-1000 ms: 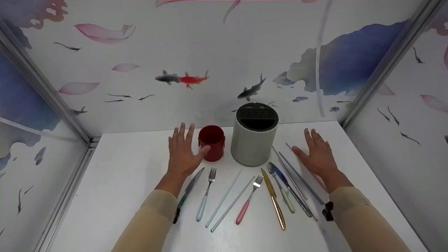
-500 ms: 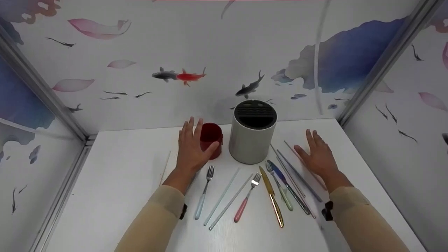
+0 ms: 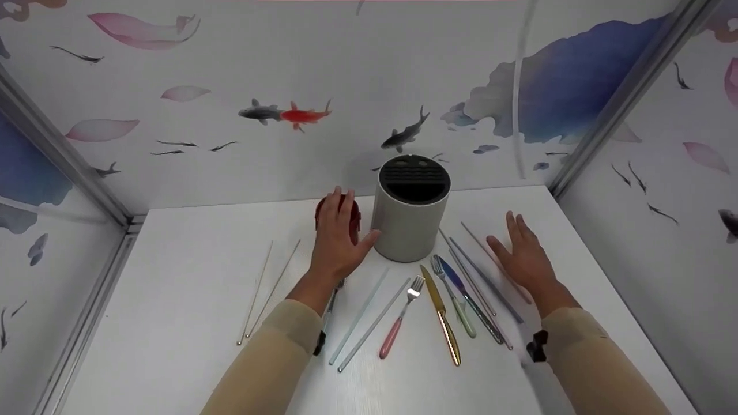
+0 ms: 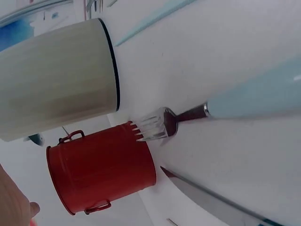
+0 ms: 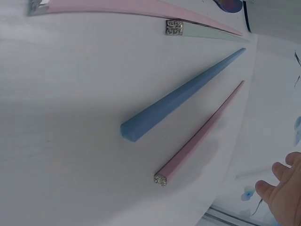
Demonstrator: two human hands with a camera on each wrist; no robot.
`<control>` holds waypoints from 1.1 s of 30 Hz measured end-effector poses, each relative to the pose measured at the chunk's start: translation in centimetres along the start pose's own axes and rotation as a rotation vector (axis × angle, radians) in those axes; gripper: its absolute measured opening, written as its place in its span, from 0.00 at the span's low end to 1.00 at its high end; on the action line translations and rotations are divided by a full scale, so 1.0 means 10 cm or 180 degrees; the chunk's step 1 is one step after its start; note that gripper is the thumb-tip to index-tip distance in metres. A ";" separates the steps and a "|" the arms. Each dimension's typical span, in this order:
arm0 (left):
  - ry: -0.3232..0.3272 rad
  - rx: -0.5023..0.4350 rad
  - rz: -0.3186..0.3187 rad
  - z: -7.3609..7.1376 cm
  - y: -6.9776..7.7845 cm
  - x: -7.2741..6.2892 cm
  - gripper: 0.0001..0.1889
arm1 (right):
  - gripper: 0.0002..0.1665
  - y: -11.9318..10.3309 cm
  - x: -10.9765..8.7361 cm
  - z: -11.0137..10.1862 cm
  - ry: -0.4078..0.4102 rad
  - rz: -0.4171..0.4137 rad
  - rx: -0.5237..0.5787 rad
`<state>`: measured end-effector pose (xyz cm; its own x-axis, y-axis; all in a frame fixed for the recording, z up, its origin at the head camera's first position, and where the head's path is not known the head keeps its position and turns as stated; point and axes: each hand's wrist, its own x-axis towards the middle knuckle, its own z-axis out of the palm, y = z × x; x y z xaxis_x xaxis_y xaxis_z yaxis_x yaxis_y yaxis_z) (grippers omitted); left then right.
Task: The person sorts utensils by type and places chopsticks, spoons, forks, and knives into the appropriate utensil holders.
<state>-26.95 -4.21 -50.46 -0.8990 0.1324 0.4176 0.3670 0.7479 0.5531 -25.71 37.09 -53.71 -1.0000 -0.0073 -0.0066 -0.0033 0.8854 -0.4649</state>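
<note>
Holding nothing, the left hand (image 3: 337, 242), thumb wide of its straight fingers, is by the red cup (image 4: 106, 169), which stands just beside the grey holder (image 3: 405, 227) near the back edge of the worktop (image 3: 173, 276). The right hand (image 3: 527, 259), likewise outstretched, hangs towards the right edge. Forks (image 3: 392, 337), knives (image 3: 449, 338) and chopsticks (image 5: 181, 97) lie loose, so the work looks barely begun. The widest bare stretch borders the left edge.

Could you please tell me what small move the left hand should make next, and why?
Probably ease the left hand closer to the red cup: the fingers are extended, and the left wrist view shows a gap between hand and cup.
</note>
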 end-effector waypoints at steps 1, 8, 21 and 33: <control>-0.0015 -0.0020 -0.0009 0.02 0.02 0.00 0.49 | 0.56 0.01 -0.01 0.00 -0.0010 0.0016 0.0010; -0.0107 -0.0276 -0.0043 0.19 0.12 -0.03 0.49 | 0.56 0.05 -0.06 0.06 -0.0086 0.0130 0.0031; -0.0322 -0.0826 -0.0295 0.46 0.22 -0.04 0.50 | 0.57 0.14 -0.09 0.10 -0.0217 0.0260 0.0089; -0.0480 -0.1388 -0.0685 0.75 0.20 -0.07 0.55 | 0.59 0.24 -0.16 0.12 -0.0344 0.0324 0.0187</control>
<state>-27.40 2.06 -55.11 -0.9779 0.1216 0.1702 0.2065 0.4318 0.8780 -24.13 38.69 -55.93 -0.9883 0.0284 -0.1501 0.1018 0.8554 -0.5079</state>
